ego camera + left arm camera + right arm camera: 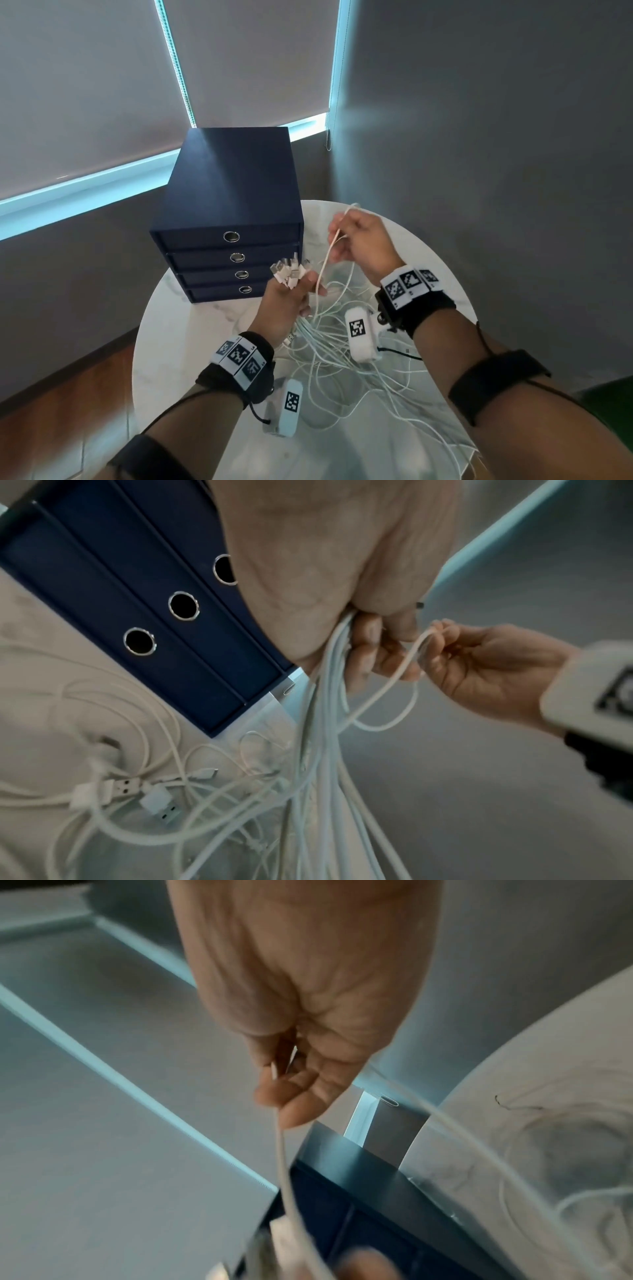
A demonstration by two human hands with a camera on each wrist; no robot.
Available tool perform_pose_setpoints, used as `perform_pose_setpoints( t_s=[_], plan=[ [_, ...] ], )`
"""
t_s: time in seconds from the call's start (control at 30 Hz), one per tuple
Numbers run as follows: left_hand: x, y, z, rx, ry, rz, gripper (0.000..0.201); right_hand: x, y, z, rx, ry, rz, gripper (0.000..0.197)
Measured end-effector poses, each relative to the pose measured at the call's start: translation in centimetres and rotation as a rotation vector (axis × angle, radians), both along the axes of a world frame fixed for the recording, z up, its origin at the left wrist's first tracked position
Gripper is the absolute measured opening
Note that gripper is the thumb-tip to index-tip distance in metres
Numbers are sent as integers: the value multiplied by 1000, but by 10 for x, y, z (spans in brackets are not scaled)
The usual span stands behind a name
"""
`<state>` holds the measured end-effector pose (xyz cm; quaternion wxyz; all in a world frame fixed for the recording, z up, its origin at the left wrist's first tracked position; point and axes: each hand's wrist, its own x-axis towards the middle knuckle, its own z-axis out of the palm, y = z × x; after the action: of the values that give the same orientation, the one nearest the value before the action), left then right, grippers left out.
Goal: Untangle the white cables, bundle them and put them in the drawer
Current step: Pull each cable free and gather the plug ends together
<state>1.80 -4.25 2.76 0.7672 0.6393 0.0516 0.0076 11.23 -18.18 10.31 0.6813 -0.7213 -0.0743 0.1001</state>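
On the round white table (pixel 178 342), at its far left, stands the dark blue drawer unit (pixel 229 192), four drawers stacked, every one pushed in, each with a metal ring pull. Sprawled over the near and right part of the tabletop is the mass of white cables (pixel 359 377), loops crossing everywhere, some trailing off the near right edge.

And here's the left hand (pixel 291 301), raised just in front of the lowest drawers, fingers curled tight round a gathered bunch of cables — their plug ends (pixel 287 272) fan out above the fist, the cords drop from below it into the tangle. To its right and a bit farther off, the right hand (pixel 363 246) is up higher, pinching a single cable (pixel 325 260) between thumb and fingers; that strand arcs over the hand and runs down to the left fist.

Now the left wrist view gives what the head view can't: the cords (pixel 329 669) squeezed under the curled fingers, a slack loop hanging between the two hands, and loose USB plugs (pixel 126 788) lying on the table nearby. The right wrist view is blurred, but the strand (pixel 284 1164) is seen coming out under the fingertips (pixel 294 1112) and dropping toward the drawer unit.

Writing? None legible. The wristbands and the white wrist units (pixel 359 329) carry only black-and-white square marker patterns.
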Motion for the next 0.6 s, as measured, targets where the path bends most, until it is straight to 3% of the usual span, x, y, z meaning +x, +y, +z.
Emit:
perform_pose_setpoints(
  t_s=[0.1, 0.2, 0.33, 0.5, 0.6],
  plan=[
    [-5, 0, -5, -2, 18, -87, 34, 11, -8, 6, 153, 39, -129, 25],
    [-6, -4, -3, -26, 44, -93, 27, 13, -13, -4, 169, 74, -192, 25],
    [1, -3, -3, -13, 47, 31, 13, 1, -16, -15, 239, 235, -116, 17],
    [11, -7, 3, -61, 28, 208, 19, -39, -11, -49, -131, 213, 268, 11],
    [15, -9, 2, -88, 15, 270, 21, -59, -8, -65, -297, 166, 340, 22]
  ],
)
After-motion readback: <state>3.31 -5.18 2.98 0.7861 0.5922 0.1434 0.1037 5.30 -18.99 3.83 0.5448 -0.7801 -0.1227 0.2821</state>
